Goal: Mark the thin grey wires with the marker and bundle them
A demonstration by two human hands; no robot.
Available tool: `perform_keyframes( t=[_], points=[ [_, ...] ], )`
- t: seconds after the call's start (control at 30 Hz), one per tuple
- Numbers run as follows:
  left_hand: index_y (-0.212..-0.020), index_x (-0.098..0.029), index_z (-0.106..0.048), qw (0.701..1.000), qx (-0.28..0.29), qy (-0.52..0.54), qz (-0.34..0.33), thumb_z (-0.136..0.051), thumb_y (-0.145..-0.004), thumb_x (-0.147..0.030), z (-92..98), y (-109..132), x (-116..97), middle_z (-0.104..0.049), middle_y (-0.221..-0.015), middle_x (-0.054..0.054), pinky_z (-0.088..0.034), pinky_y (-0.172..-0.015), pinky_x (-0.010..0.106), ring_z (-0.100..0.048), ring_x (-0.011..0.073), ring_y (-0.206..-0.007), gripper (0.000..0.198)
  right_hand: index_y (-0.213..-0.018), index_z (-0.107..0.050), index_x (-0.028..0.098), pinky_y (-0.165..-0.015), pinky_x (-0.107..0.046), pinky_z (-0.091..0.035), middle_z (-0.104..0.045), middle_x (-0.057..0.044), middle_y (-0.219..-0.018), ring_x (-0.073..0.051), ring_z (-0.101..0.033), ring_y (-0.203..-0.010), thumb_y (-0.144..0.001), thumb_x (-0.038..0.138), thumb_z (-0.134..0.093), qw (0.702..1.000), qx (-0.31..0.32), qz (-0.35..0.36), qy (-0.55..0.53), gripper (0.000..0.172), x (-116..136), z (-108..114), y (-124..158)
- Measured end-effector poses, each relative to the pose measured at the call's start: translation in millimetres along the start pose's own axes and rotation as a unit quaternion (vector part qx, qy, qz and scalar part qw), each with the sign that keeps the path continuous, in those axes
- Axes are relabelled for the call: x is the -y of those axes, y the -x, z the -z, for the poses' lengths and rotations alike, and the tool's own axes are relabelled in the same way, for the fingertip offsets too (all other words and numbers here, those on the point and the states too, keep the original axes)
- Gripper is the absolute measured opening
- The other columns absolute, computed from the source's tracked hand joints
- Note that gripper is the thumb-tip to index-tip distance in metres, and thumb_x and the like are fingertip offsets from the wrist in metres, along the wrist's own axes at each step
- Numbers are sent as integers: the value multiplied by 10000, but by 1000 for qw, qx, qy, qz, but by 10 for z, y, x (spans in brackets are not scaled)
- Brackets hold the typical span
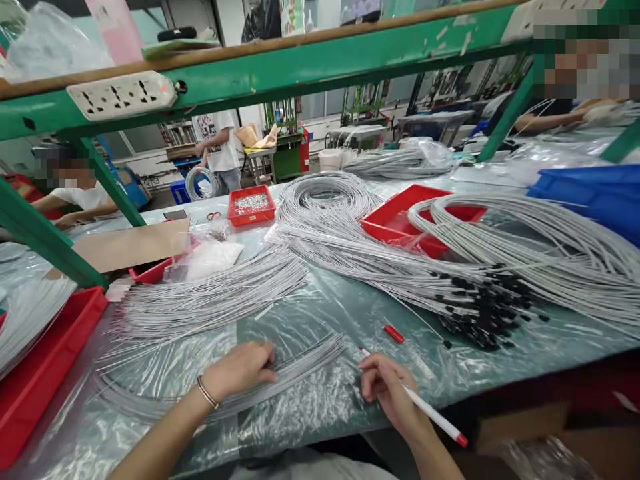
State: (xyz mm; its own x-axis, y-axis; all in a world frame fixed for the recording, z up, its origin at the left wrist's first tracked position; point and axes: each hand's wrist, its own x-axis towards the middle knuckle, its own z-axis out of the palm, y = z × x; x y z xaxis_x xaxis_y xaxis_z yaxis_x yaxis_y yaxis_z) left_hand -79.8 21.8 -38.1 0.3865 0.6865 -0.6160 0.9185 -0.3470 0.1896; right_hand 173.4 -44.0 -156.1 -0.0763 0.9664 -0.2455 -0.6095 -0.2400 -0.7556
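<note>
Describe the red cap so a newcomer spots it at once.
On the table, look just beyond the right hand, which holds a white pen. The cap lies there loose, its bright red setting it apart from the grey wires.

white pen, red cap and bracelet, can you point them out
White pen [432, 412]: head view, on its white barrel.
Red cap [394, 334]: head view, on its middle.
Bracelet [207, 393]: head view, on the visible upper part of its band.

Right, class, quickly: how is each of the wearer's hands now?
Left hand: fingers curled at the bundle of thin grey wires; whether it grips them cannot be told.
Right hand: closed around a white pen with a red end.
</note>
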Motion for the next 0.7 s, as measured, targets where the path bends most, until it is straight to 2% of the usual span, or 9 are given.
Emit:
perform_keyframes(
  t=[0.13, 0.2, 0.3, 0.4, 0.5, 0.6, 0.63, 0.7],
  points=[
    [-832, -134, -514, 999, 31, -17, 7, -425, -895, -328, -70, 112, -171, -575, -836, 58, -279, -599, 262, -518, 178, -738, 222, -778, -564, 127, -437, -190, -307, -506, -28, -489, -102, -422, -431, -866, 484, -542, 1000, 3, 10, -26, 368, 17, 18, 5],
    [-822, -130, -498, 1000, 21, -22, -1, -373, -915, -339, -73, 133, -174, -562, -810, 62, -280, -602, 260, -506, 169, -713, 261, -778, -558, 132, -441, -195, -302, -489, -20, -476, -103, -397, -434, -885, 451, -525, 999, -14, 17, -44, 338, 23, 30, -4],
    [-833, -138, -489, 1000, -8, -5, 0, -343, -917, -339, -74, 145, -145, -535, -754, 48, -284, -612, 252, -489, 156, -706, 262, -786, -553, 139, -442, -205, -305, -477, -17, -464, -115, -395, -437, -895, 439, -513, 998, 5, 26, -49, 321, 12, 71, -32],
    [-832, -145, -503, 999, -4, 37, -14, -340, -915, -359, -84, 144, -92, -531, -751, 39, -297, -628, 243, -480, 143, -711, 282, -790, -550, 141, -440, -205, -303, -478, -20, -463, -118, -404, -438, -891, 443, -518, 998, 20, 39, -46, 320, 6, 100, -49],
    [-804, -131, -471, 992, 15, 126, -18, -285, -937, -407, -55, 152, -33, -526, -701, 34, -339, -644, 236, -501, 127, -666, 359, -779, -548, 137, -443, -199, -292, -469, -18, -458, -109, -391, -438, -884, 442, -532, 998, 10, 43, -47, 323, 39, 85, -25],
    [-855, -123, -448, 960, 30, 278, -2, -274, -930, -488, 56, 191, -31, -498, -692, 24, -372, -574, 209, -499, 105, -597, 411, -782, -535, 131, -447, -196, -277, -474, -13, -470, -100, -374, -440, -882, 430, -544, 1000, 12, 6, -21, 316, 83, 48, 14],
    [-882, -121, -463, 951, 29, 306, -10, -281, -926, -502, 106, 213, -53, -490, -705, 25, -365, -549, 199, -478, 96, -585, 425, -787, -531, 127, -447, -197, -277, -486, -16, -482, -98, -379, -439, -880, 431, -547, 999, 29, -13, 4, 318, 91, 32, 19],
    [-939, -118, -516, 948, 26, 313, -45, -292, -927, -493, 208, 264, -122, -482, -728, 28, -344, -543, 188, -429, 85, -589, 436, -823, -526, 120, -442, -204, -291, -517, -27, -514, -104, -402, -433, -866, 471, -547, 992, 102, -36, 66, 354, 90, -9, 14]
  ],
)
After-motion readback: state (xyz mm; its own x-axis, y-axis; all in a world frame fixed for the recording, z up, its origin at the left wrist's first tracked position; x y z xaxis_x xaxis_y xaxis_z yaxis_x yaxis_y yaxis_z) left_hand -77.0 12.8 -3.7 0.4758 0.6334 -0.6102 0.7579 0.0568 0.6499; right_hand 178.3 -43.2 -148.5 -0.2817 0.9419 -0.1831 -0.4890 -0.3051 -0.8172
